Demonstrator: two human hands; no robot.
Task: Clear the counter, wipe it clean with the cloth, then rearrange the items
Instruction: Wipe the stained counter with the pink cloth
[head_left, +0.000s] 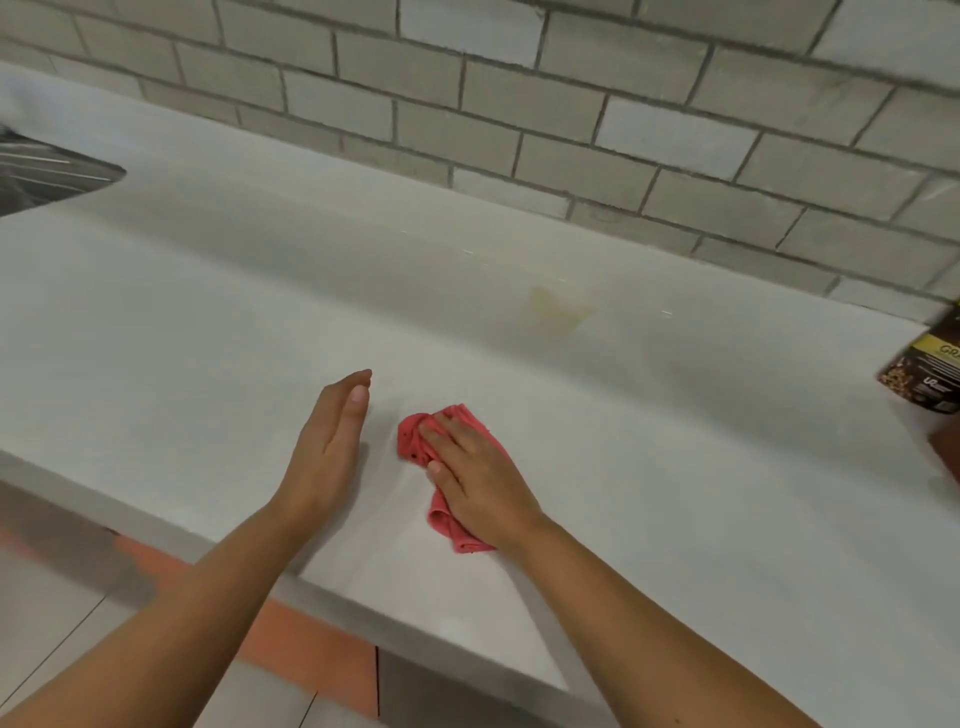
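Pink cloth (413, 440) pressed beneath flat right fingers (445, 439), left fingers (355, 404) straight, empty, beside.

Two forearms are coming into frame from 7 o'clock and 5 o'clock, showing bare skin from the frame's edge to the wrist. The left hand (332, 441) and right hand (478, 478) are likewise showing bare, with short, plain nails.
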